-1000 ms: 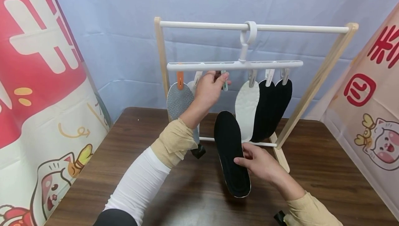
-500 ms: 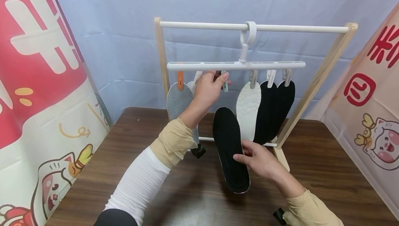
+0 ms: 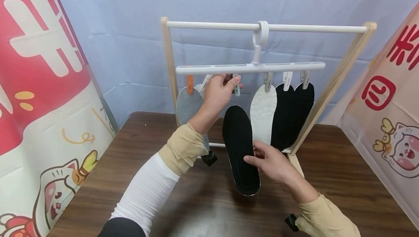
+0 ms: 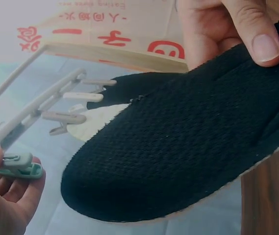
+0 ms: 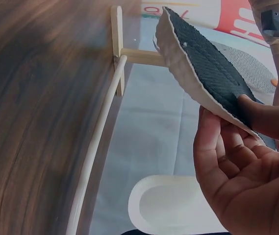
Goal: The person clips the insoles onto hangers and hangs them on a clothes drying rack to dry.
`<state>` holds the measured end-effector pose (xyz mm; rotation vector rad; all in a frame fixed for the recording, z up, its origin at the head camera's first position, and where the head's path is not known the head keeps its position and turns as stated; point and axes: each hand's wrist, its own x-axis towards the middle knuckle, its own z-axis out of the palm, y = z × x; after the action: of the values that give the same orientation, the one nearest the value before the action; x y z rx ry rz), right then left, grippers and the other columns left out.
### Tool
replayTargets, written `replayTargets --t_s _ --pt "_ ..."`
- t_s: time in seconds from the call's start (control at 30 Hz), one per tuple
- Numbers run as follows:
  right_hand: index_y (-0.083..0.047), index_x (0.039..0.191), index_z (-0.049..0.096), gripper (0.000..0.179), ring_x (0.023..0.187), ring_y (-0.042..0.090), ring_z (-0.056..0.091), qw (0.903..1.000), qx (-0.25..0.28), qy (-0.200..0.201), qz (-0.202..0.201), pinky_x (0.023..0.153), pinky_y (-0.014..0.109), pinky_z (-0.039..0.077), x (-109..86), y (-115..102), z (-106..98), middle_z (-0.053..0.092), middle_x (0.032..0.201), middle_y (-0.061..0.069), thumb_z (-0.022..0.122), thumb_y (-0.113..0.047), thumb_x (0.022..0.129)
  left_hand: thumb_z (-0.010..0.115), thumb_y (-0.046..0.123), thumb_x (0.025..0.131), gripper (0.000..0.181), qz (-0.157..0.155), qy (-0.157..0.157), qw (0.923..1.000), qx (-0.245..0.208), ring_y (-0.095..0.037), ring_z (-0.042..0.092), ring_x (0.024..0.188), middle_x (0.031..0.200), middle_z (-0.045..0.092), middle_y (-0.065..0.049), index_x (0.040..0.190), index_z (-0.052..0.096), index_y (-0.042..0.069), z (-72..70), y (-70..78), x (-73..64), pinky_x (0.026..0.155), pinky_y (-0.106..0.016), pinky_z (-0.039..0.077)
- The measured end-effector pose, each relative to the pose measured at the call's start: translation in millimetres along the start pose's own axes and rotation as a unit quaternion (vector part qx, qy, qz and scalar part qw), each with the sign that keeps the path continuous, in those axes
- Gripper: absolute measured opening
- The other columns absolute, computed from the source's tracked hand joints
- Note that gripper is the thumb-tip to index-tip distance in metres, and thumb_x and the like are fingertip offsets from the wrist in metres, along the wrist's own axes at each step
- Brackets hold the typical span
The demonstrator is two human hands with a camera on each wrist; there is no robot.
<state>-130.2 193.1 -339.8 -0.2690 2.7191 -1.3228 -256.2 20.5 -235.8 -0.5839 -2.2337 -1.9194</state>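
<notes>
My left hand (image 3: 218, 93) pinches a pale green clothespin (image 4: 19, 166) under the white hanger bar (image 3: 216, 69). Nothing shows between the clothespin's jaws. Lower and to the right, my right hand (image 3: 275, 164) holds a black insole (image 3: 239, 144) by its right edge, thumb on the dark face and fingers on the pale back. The insole tilts upward, its top end below and apart from the clothespin. Other clothespins on the bar hold a grey insole (image 3: 187, 107) at left, and a white insole (image 3: 263, 111) and black insoles (image 3: 294, 117) at right.
The bar hangs from a wooden rack's white top rod (image 3: 209, 25). The rack's right leg (image 3: 330, 91) stands close to the hanging black insoles. A low white rod (image 5: 97, 142) crosses between the legs above the brown table (image 3: 154, 135).
My right hand has raised the black insole toward the clothespin. The hanger's right end has swung a little to the right with its insoles. My left hand has kept its place.
</notes>
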Motion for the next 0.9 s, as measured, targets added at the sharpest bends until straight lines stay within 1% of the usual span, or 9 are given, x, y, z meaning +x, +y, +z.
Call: replayTargets --t_s 0.1,0.2,0.33,0.4,0.43,0.53,0.63,0.8,0.9 --pt "-0.008 0.088 0.044 0.029 0.067 0.018 0.054 1.0000 0.001 -0.001 -0.006 0.062 0.029 0.046 1.2 -0.5 -1.4 0.056 0.074 -0.001 0.068 -0.020 0.098 0.062 0.027 0.103 0.025 0.002 0.003 1.0000 0.005 -0.016 0.069 0.096 0.099 0.075 -0.007 0.116 0.068 0.007 -0.2 0.0 0.2 0.077 -0.023 0.050" --pt "-0.008 0.088 0.044 0.029 0.063 0.016 0.052 1.0000 0.002 -0.002 -0.008 0.060 0.029 0.045 2.1 -1.2 -2.5 0.052 0.071 -0.001 0.068 -0.020 0.098 0.062 0.028 0.103 0.025 0.003 0.007 0.9999 0.015 -0.016 0.069 0.096 0.097 0.076 -0.007 0.114 0.069 0.007 -0.7 0.7 0.4 0.077 -0.022 0.049" --pt "-0.009 0.089 0.045 0.028 0.061 0.016 0.051 1.0000 0.000 -0.001 -0.007 0.059 0.029 0.045 3.1 -3.1 -3.7 0.052 0.070 -0.002 0.068 -0.022 0.098 0.062 0.028 0.102 0.025 0.001 0.008 0.9998 0.020 -0.015 0.069 0.095 0.097 0.076 -0.007 0.114 0.069 0.007 -0.7 1.4 0.8 0.078 -0.022 0.049" --pt "-0.009 0.088 0.045 0.029 0.060 0.016 0.049 1.0000 -0.008 0.003 -0.004 0.060 0.030 0.044 4.1 -3.9 -4.6 0.049 0.068 -0.002 0.068 -0.022 0.098 0.062 0.027 0.102 0.025 0.000 0.006 0.9999 0.016 -0.016 0.069 0.096 0.098 0.076 -0.008 0.115 0.069 0.006 -0.3 1.3 0.8 0.077 -0.021 0.049" --pt "-0.009 0.088 0.045 0.028 0.061 0.016 0.049 0.9999 -0.010 0.004 -0.006 0.060 0.030 0.044 4.5 -4.5 -4.6 0.050 0.069 -0.002 0.068 -0.022 0.098 0.062 0.027 0.102 0.026 0.000 0.005 0.9999 0.014 -0.016 0.070 0.096 0.099 0.075 -0.008 0.116 0.068 0.006 -0.3 1.1 0.9 0.078 -0.021 0.049" --pt "-0.009 0.087 0.043 0.030 0.061 0.016 0.048 0.9998 -0.018 0.011 -0.007 0.061 0.030 0.044 6.0 -5.9 -4.8 0.048 0.067 -0.002 0.068 -0.022 0.098 0.062 0.027 0.102 0.026 0.000 0.004 0.9999 0.012 -0.016 0.070 0.096 0.099 0.075 -0.009 0.116 0.068 0.006 -0.7 0.9 0.7 0.078 -0.021 0.049" --pt "-0.009 0.086 0.043 0.031 0.061 0.015 0.048 0.9997 -0.017 0.015 -0.005 0.060 0.029 0.044 7.1 -7.0 -5.0 0.049 0.067 -0.003 0.068 -0.020 0.098 0.062 0.027 0.102 0.026 -0.001 0.003 0.9999 0.011 -0.015 0.070 0.097 0.099 0.075 -0.008 0.117 0.068 0.007 -1.3 0.6 0.3 0.080 -0.023 0.050" --pt "-0.009 0.086 0.041 0.033 0.060 0.015 0.045 0.9994 -0.026 0.025 -0.002 0.059 0.029 0.043 8.4 -10.3 -6.7 0.040 0.065 -0.003 0.068 -0.021 0.098 0.061 0.027 0.103 0.027 -0.003 -0.002 1.0000 0.005 -0.015 0.069 0.099 0.101 0.075 -0.008 0.121 0.068 0.007 -2.5 -0.2 -0.4 0.081 -0.024 0.051" --pt "-0.009 0.087 0.040 0.033 0.061 0.015 0.045 0.9992 -0.027 0.029 -0.002 0.060 0.030 0.045 9.5 -12.8 -8.0 0.040 0.066 -0.003 0.068 -0.021 0.098 0.061 0.027 0.103 0.027 -0.005 -0.005 1.0000 0.005 -0.015 0.069 0.100 0.102 0.075 -0.007 0.121 0.067 0.008 -3.3 -1.0 -0.7 0.080 -0.024 0.050"
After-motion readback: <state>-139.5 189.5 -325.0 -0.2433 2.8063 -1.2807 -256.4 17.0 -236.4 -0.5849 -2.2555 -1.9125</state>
